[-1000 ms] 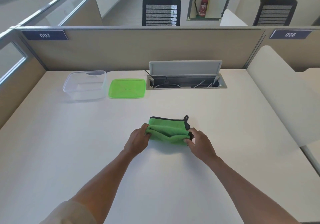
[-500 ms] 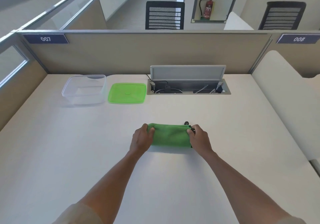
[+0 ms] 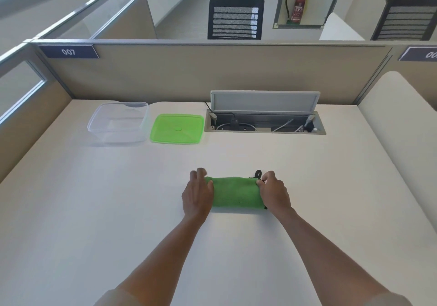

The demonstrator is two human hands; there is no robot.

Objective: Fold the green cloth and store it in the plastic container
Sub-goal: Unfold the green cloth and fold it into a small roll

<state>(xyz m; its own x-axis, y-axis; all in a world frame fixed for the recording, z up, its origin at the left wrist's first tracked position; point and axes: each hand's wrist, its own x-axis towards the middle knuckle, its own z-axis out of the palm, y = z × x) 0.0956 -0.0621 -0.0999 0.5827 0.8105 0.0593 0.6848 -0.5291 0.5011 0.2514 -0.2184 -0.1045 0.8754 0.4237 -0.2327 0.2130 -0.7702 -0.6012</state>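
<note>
The green cloth [image 3: 236,193] lies folded into a narrow band on the white desk, its black hanging loop sticking out at the far right corner. My left hand [image 3: 197,195] rests flat on the cloth's left end with the fingers spread. My right hand [image 3: 274,193] pinches the cloth's right end near the loop. The clear plastic container [image 3: 118,122] stands open at the far left of the desk, well away from both hands. Its green lid [image 3: 177,128] lies flat just to the right of it.
An open cable tray [image 3: 264,124] with a raised grey flap and plugs is set into the desk behind the cloth. A beige partition [image 3: 212,73] closes the far side, and another runs along the left. A rounded white divider [image 3: 402,126] borders the right.
The near edge of the cloth was brought over to the far edge, making a narrower band. My left hand has since flattened on the left end, fingers opening; my right hand still pinches the right end.
</note>
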